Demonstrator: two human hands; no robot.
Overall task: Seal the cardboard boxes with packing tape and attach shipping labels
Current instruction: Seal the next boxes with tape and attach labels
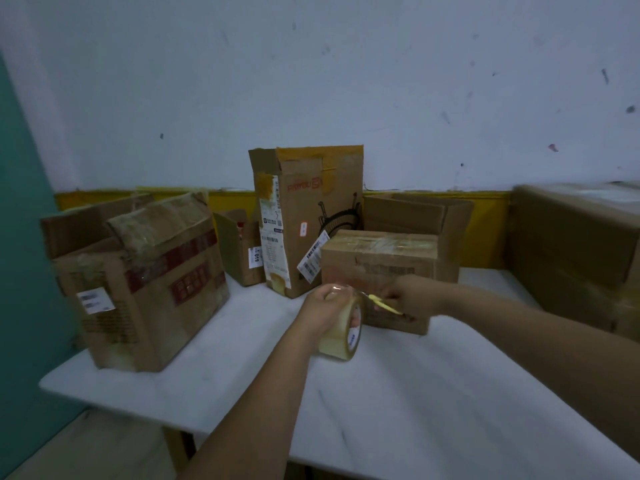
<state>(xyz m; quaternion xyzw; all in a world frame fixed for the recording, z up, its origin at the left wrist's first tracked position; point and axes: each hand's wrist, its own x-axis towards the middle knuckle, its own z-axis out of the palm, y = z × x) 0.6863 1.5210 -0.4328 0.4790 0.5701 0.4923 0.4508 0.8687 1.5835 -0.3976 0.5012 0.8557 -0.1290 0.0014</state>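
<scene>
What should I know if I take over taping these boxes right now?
Left hand grips the tape roll above the table. Right hand holds a yellow tool, probably a cutter, at the roll's loose end.
Small box behind the hands is already taped on top.
Left box and the tall box have labels, but the left one's flaps stand open.
Left: cut the tape, seal open boxes, add labels.

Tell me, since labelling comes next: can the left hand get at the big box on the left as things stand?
Probably not right away. The left hand grips the tape roll; it would have to set that down. Otherwise, bare table lies between it and the big box.
</scene>
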